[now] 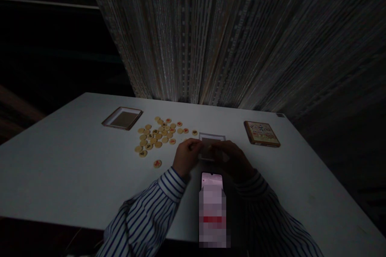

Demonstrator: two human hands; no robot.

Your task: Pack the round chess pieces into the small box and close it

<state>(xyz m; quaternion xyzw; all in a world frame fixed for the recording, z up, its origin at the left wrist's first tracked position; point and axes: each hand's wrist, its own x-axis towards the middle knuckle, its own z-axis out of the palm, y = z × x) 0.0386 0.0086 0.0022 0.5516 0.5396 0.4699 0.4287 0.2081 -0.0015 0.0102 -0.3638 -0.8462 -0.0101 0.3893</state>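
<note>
Both of my hands are over a small white-rimmed box tray with a brown bottom, and they hide part of it. My left hand is at the tray's left edge, thumb and fingers curled together in a pinch. Opposite it, my right hand reaches over the tray's right side with its fingers bent inward. Dim light hides what either hand's fingertips hold. To the left of my left hand lie several round wooden Chinese chess pieces in a loose spread, some showing red or black characters. One red-marked piece lies apart, nearer to me.
A phone with a lit screen lies in front of my hands, between my forearms. An open shallow box part is at the back left. On the right rests a box lid with printed characters. A strand curtain hangs behind the white table.
</note>
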